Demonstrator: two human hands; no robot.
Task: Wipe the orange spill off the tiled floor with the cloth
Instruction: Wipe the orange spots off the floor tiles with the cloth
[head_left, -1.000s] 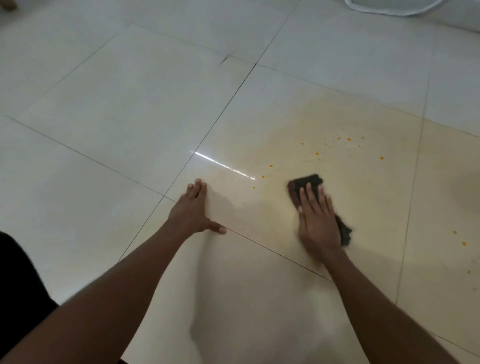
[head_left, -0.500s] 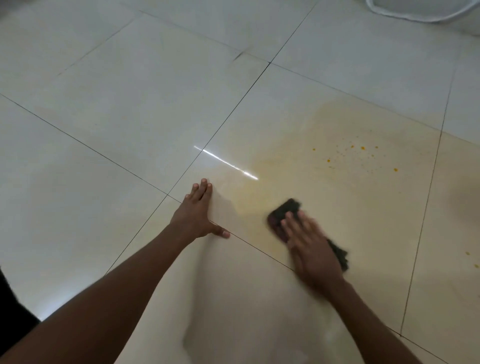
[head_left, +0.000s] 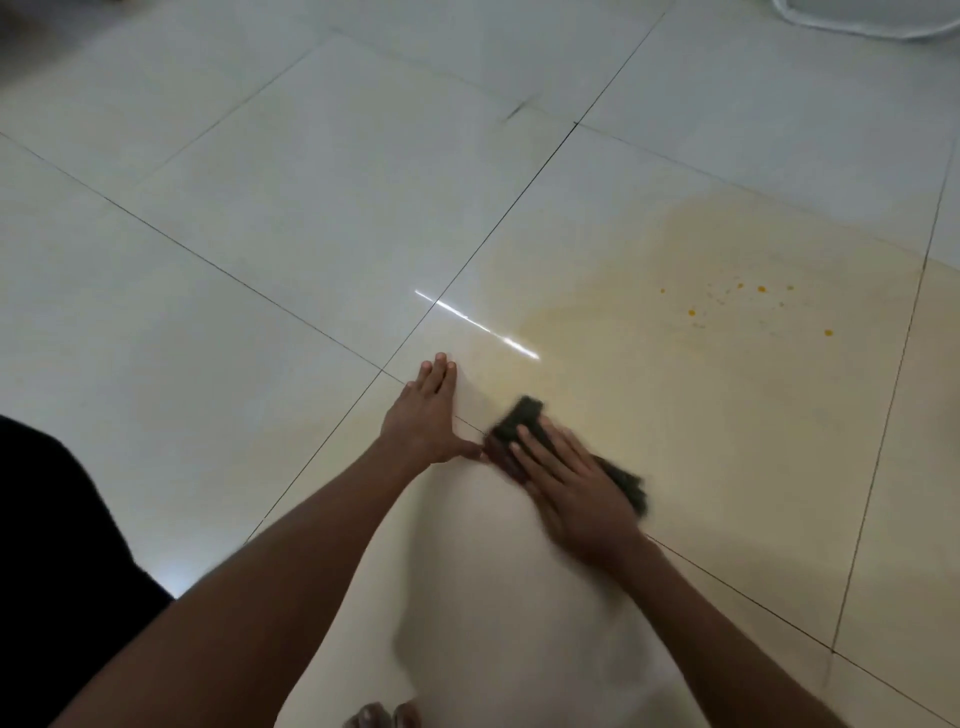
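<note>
A dark cloth (head_left: 522, 415) lies flat on the glossy pale tiled floor (head_left: 260, 249), pressed down under my right hand (head_left: 571, 483), which is blurred with motion. Most of the cloth is hidden under my palm; its ends show at the fingertips and beside the wrist. My left hand (head_left: 426, 415) rests flat on the floor, fingers together, its thumb almost touching the cloth. The orange spill (head_left: 727, 322) is a faint yellow film over the tile to the right, with small orange specks (head_left: 761, 289) further away.
A white curved object (head_left: 857, 21) sits at the top right edge. Dark clothing (head_left: 47, 519) fills the lower left. Toes (head_left: 384, 716) show at the bottom edge. Dark grout lines cross the floor.
My right hand has slid the cloth to the left and towards me, up to my left thumb. My left hand stayed planted. The view shifted, so the specks sit further right.
</note>
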